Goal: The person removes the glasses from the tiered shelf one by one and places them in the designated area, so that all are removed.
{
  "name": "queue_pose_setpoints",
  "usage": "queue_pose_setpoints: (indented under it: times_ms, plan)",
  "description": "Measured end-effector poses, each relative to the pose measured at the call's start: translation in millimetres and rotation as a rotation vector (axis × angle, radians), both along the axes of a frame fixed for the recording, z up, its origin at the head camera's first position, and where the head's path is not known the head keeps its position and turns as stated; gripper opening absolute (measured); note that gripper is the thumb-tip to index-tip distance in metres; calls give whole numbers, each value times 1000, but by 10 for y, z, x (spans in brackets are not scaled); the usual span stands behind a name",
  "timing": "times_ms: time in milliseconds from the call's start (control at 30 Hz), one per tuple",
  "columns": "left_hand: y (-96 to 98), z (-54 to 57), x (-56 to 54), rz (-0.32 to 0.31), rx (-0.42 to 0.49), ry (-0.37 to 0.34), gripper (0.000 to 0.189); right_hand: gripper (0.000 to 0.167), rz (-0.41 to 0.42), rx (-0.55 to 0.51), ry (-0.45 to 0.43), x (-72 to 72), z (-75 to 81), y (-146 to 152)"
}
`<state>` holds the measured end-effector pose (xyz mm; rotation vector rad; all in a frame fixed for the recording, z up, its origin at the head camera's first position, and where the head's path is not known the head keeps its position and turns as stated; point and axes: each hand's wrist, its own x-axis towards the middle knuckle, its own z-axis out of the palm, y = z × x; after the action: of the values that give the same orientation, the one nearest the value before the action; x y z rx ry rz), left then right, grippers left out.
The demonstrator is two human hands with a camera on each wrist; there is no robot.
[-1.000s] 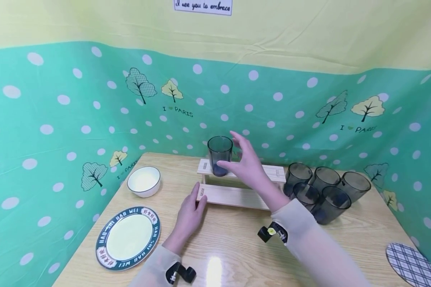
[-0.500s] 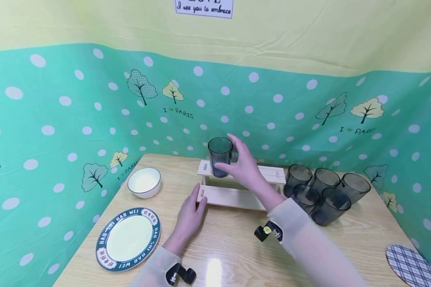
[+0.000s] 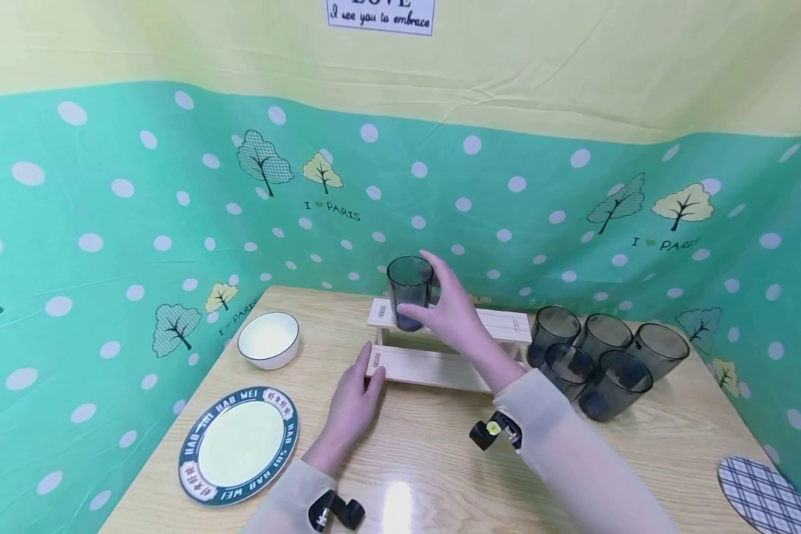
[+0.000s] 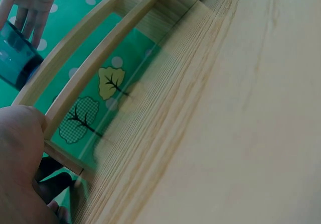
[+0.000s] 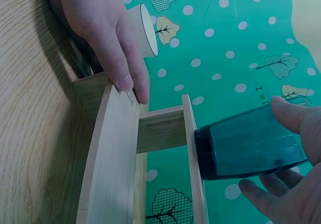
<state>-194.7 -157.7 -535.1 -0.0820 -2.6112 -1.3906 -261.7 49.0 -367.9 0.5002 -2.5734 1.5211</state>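
Observation:
A two-tier wooden rack stands on the table, with a dark tinted glass upright on the left end of its upper shelf. My left hand grips the rack's left end, thumb on the front of the lower board; in the left wrist view its other fingers are partly hidden behind that end. My right hand is spread around the glass from the right. In the right wrist view, the thumb is right at one side of the glass and the mostly straight fingers lie along the opposite side.
Several more tinted glasses cluster at the rack's right end. On the left are a white bowl and a plate with a lettered blue rim. A checked round mat lies at the right edge. A dotted green cloth hangs behind the table.
My right hand has moved slightly left, closer around the glass. The glass stays on the upper shelf and my left hand keeps its hold on the rack.

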Motion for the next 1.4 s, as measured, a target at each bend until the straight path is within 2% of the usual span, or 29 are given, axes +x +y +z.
queue_pose_setpoints:
  times_ms: [433,1067,1400]
  plan:
    - [-2,-22,-11,2,-4,12,68,99,-25,26,12,-7,-21,-17]
    - [-4,5,0,1,-4,11,67,96,-41,39,-6,4,-1,-36]
    - [2,-28,-8,8,-4,22,67,94,-53,31,12,10,-16,-42]
